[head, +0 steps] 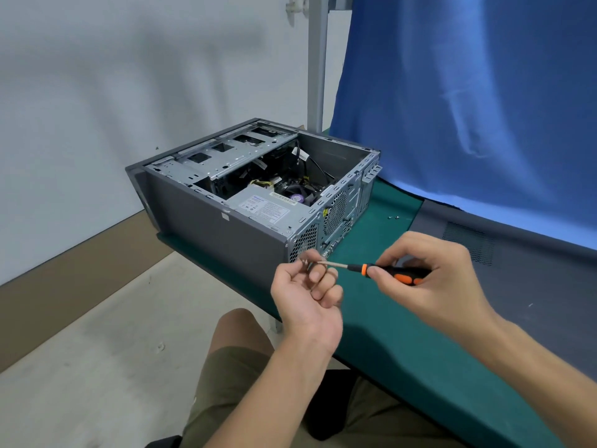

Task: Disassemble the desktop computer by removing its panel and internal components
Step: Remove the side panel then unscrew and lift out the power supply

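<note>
Head view: a person's right hand (429, 273) grips a black-and-orange-handled screwdriver (364, 270), its metal tip meeting the left hand (307, 292), whose curled fingers pinch a small silvery metal piece (304, 260), too blurred to name. Just beyond the left hand, the open grey metal desktop computer case (226, 234) lies on the green surface (387, 334). A dark grey vented panel (517, 286) rests beside the right hand.

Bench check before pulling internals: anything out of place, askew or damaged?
Two things. The computer case sits at the left corner of the green mat, and its front end seems to overhang the mat's edge. Loose screws lie uncontained on the mat beside the case's rear, easy to lose. No damage visible.
</note>
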